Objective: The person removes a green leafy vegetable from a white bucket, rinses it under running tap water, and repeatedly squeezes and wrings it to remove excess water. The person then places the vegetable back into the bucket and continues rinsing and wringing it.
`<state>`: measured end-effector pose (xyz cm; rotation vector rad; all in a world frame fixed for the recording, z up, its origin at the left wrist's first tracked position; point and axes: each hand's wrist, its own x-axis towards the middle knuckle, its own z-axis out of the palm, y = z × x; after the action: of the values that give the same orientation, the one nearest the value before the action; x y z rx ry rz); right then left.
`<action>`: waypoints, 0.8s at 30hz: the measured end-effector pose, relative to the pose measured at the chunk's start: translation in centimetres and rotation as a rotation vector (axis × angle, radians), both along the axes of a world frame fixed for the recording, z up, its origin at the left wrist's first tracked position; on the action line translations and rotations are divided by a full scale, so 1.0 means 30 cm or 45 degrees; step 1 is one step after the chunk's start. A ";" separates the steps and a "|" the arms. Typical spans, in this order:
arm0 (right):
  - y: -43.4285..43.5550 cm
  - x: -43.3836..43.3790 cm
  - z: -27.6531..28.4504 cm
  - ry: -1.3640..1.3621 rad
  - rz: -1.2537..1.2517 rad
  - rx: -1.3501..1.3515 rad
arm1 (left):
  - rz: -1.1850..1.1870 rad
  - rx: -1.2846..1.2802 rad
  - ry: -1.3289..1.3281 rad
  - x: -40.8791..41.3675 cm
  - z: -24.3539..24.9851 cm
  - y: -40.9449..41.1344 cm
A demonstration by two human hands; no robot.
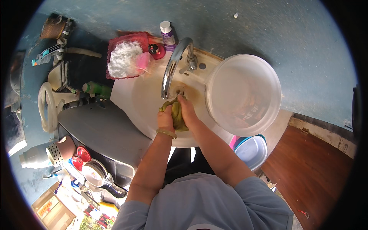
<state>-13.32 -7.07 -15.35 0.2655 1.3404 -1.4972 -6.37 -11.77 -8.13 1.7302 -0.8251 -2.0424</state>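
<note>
Over the white sink basin (146, 106), both hands grip an olive-green cloth (178, 119), bunched up between the palms. My left hand (165, 118) presses it from the left; a pale bangle (166, 133) circles that wrist. From the right, my right hand (187, 109) closes on the same cloth, fingers toward the drain (180, 91). A chrome faucet (173, 67) arches above, its spout end just beyond the hands and slightly left. I cannot tell whether water runs from it. Parts of the fingers are hidden behind the cloth.
A large translucent white plastic bucket (244, 95) rests on the basin's right side. Behind left are a red tray (110, 47) with white powder and a purple-white bottle (168, 37). A grey lid-like surface (106, 123) adjoins the sink's left. Plastic basins (251, 153) sit lower right.
</note>
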 end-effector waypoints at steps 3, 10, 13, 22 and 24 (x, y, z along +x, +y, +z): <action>0.029 -0.033 0.058 -0.484 -0.354 -0.126 | 0.015 -0.084 0.183 -0.002 0.057 0.005; 0.078 -0.079 -0.010 -0.047 -0.318 0.040 | 0.079 -0.234 0.248 0.010 0.001 -0.033; 0.091 -0.092 -0.034 0.093 -0.193 0.050 | 0.062 -0.270 0.270 0.006 0.033 -0.052; 0.121 -0.098 -0.084 0.251 -0.069 0.105 | 0.119 -0.413 0.313 -0.023 0.056 -0.078; 0.131 -0.099 -0.077 0.195 -0.059 0.076 | 0.199 -0.429 0.338 -0.019 0.043 -0.092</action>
<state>-16.28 -3.15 -17.67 0.2245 1.5118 -1.5426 -6.93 -14.51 -6.85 1.2690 -0.8589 -1.8513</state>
